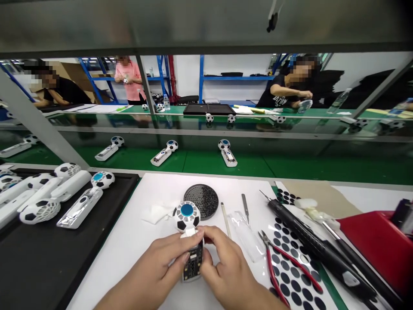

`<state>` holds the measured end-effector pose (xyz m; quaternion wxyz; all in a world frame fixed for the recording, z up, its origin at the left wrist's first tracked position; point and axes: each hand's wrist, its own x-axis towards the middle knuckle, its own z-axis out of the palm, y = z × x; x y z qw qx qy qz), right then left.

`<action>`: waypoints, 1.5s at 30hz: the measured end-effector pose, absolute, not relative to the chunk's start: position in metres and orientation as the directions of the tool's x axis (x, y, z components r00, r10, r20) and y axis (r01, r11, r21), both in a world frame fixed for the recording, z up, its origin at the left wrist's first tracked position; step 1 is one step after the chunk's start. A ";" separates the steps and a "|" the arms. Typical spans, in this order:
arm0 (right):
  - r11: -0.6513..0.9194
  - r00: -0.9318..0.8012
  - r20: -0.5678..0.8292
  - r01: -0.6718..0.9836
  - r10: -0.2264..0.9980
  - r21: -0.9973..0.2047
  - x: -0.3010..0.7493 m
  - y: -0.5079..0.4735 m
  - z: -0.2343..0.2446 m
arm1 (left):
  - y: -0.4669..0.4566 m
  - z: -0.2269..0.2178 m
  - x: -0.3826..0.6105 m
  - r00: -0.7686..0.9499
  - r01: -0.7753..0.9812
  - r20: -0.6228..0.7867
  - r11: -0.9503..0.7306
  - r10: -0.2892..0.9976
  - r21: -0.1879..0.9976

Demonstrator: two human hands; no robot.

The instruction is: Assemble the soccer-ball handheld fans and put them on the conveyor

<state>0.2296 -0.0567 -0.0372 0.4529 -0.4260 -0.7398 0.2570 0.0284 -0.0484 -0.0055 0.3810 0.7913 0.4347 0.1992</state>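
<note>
Both my hands hold a small soccer-ball-patterned handheld fan with a blue centre hub. The ball-shaped head (186, 217) points away from me, and the open handle shows a dark circuit board (193, 261). My left hand (155, 263) grips the handle from the left, its fingers on a small white strip (190, 233) at the neck. My right hand (222, 268) pinches the same spot from the right. A round black mesh grille (200, 200), a white cloth (155, 214), tweezers (245, 209) and a thin stick (226, 219) lie just beyond my hands.
A black tray (38, 262) holds several finished fans on the left. To the right lie red-handled pliers (277, 269), a sheet of dark round stickers (292, 275), a black soldering iron (309, 237) and a red box (377, 241). Co-workers stand beyond a green conveyor carrying fans (163, 156).
</note>
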 end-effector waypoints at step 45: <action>0.365 0.143 0.511 0.542 0.848 -0.757 0.241 -0.058 -0.030 | -0.002 0.007 0.059 0.536 0.391 0.681 -0.861 0.500 0.324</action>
